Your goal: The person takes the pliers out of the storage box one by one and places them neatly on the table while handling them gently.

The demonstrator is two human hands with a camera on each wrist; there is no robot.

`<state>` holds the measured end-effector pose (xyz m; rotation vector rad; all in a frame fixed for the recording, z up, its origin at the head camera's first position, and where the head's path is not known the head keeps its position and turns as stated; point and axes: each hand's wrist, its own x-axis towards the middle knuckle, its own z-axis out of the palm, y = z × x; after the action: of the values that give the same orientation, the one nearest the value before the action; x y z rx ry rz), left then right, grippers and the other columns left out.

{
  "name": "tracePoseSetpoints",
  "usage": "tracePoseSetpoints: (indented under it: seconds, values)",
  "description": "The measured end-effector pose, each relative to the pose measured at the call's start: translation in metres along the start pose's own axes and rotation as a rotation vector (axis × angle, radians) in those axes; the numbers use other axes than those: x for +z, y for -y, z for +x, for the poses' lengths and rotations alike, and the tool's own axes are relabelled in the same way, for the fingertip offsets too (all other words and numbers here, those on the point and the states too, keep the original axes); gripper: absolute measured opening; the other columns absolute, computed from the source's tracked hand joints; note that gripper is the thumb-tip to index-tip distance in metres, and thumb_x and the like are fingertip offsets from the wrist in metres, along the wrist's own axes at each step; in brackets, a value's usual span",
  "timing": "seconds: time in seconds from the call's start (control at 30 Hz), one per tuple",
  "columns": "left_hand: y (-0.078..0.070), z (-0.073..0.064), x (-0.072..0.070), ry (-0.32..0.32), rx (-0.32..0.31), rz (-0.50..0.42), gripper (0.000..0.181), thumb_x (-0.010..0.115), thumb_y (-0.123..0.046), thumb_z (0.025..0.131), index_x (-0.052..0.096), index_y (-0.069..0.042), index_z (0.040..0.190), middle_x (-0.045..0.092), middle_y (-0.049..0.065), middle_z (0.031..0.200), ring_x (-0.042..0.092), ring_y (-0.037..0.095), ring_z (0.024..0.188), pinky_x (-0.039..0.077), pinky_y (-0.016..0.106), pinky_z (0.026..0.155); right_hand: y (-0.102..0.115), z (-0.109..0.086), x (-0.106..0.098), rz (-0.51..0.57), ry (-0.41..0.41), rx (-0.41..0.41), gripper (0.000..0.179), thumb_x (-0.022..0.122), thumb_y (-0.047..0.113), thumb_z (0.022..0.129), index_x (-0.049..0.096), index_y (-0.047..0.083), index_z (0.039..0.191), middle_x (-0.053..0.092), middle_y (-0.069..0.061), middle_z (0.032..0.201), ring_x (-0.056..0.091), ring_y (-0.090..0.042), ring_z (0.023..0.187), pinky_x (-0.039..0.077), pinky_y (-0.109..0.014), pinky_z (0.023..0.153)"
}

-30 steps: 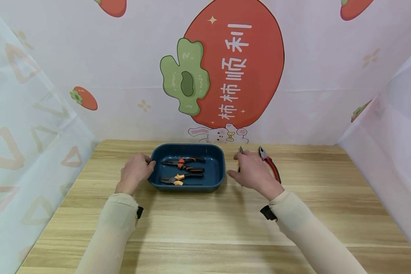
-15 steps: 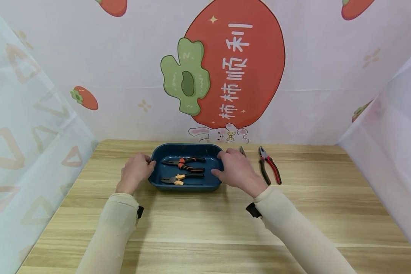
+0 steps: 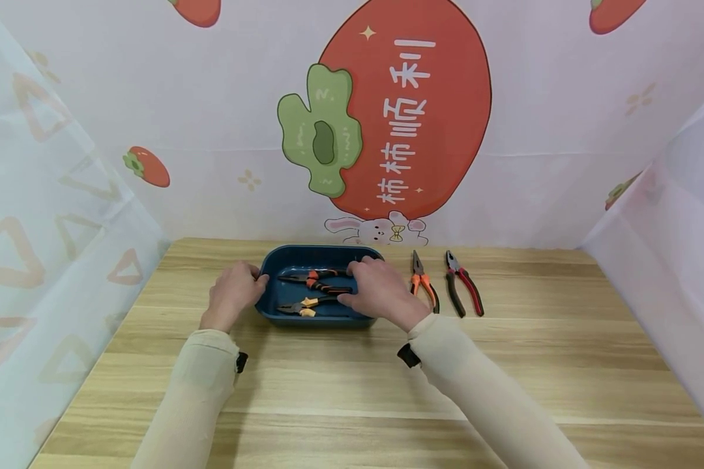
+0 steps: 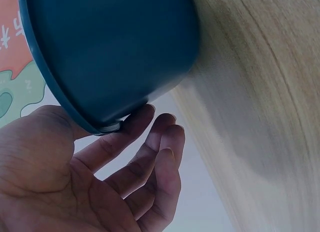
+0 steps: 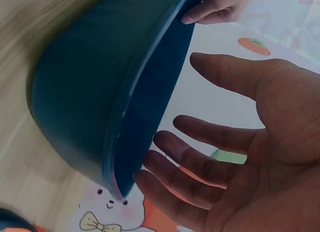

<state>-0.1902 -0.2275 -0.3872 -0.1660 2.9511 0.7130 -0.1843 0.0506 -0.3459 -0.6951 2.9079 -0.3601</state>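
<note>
Head view | I watch left hand point(image 3: 233, 294) pinch tray point(image 3: 317, 322) rim | right hand point(image 3: 381, 290), fingers spread, over right end | tabletop point(image 3: 328, 378) nearside

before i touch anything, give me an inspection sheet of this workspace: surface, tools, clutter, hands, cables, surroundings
Surface: wood-grain tabletop, with the tools toward its far edge
Job's things: blue tray holds orange-and-black pliers and yellow-and-black pliers; right of it, on the table, orange-handled long-nose pliers and red-and-black pliers, apart from each other
Clutter: nothing seen
Hands: left hand pinches the tray's left rim; right hand is over the tray's right end, fingers spread, holding nothing
Cables: nothing seen
Surroundings: white printed backdrop with a large red persimmon behind the table
</note>
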Motion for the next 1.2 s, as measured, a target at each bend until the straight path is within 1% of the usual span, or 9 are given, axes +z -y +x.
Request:
tracePoseSetpoints:
  seconds: [0.17, 0.37, 0.53, 0.73, 1.0, 1.2]
  values:
    - [0.001, 0.000, 0.000, 0.002, 0.008, 0.000, 0.042, 0.052, -0.026, 0.105, 0.047, -0.014, 0.064, 0.045, 0.003, 0.059, 0.048, 0.024, 0.059, 0.033, 0.038, 0.056, 0.004, 0.008, 0.007, 0.032, 0.024, -0.010, 0.053, 0.078, 0.042, 0.090, 0.066, 0.007, 0.129, 0.064, -0.009, 0.116, 0.058, -0.024, 0.101, 0.052, -0.041, 0.087]
    - [-0.001, -0.001, 0.000, -0.004, 0.013, -0.011, 0.040, 0.053, -0.025, 0.105, 0.051, -0.013, 0.067, 0.047, 0.003, 0.062, 0.049, 0.025, 0.061, 0.034, 0.038, 0.057, 0.011, 0.018, 0.013, 0.051, 0.054, -0.021, 0.053, 0.078, 0.041, 0.090, 0.066, 0.008, 0.129, 0.064, -0.008, 0.117, 0.056, -0.023, 0.100, 0.051, -0.042, 0.088]
    - [-0.001, -0.001, 0.000, -0.005, 0.010, -0.006, 0.040, 0.053, -0.025, 0.105, 0.052, -0.013, 0.067, 0.047, 0.003, 0.062, 0.050, 0.025, 0.061, 0.034, 0.038, 0.057, 0.015, 0.024, 0.017, 0.059, 0.083, -0.034, 0.054, 0.080, 0.041, 0.089, 0.066, 0.008, 0.129, 0.063, -0.007, 0.116, 0.055, -0.023, 0.099, 0.050, -0.042, 0.087]
    - [0.000, 0.000, 0.000, -0.007, 0.005, -0.003, 0.039, 0.053, -0.026, 0.104, 0.053, -0.012, 0.068, 0.047, 0.003, 0.062, 0.050, 0.025, 0.061, 0.034, 0.037, 0.056, 0.017, 0.031, 0.022, 0.088, 0.121, -0.025, 0.056, 0.082, 0.042, 0.086, 0.066, 0.009, 0.129, 0.063, -0.006, 0.117, 0.054, -0.021, 0.099, 0.050, -0.040, 0.087]
    - [0.000, 0.000, 0.000, -0.017, 0.006, -0.002, 0.040, 0.054, -0.025, 0.104, 0.050, -0.013, 0.065, 0.045, 0.002, 0.060, 0.048, 0.024, 0.059, 0.033, 0.036, 0.054, 0.020, 0.036, 0.027, 0.076, 0.117, -0.023, 0.056, 0.085, 0.043, 0.083, 0.069, 0.009, 0.124, 0.063, -0.005, 0.111, 0.053, -0.021, 0.094, 0.050, -0.039, 0.084]
    - [0.000, 0.000, 0.000, -0.007, 0.000, -0.007, 0.040, 0.054, -0.025, 0.104, 0.051, -0.013, 0.066, 0.046, 0.003, 0.061, 0.049, 0.024, 0.060, 0.033, 0.037, 0.056, 0.022, 0.039, 0.031, 0.049, 0.119, -0.032, 0.055, 0.085, 0.044, 0.082, 0.070, 0.009, 0.122, 0.064, -0.004, 0.110, 0.053, -0.020, 0.093, 0.049, -0.039, 0.087]
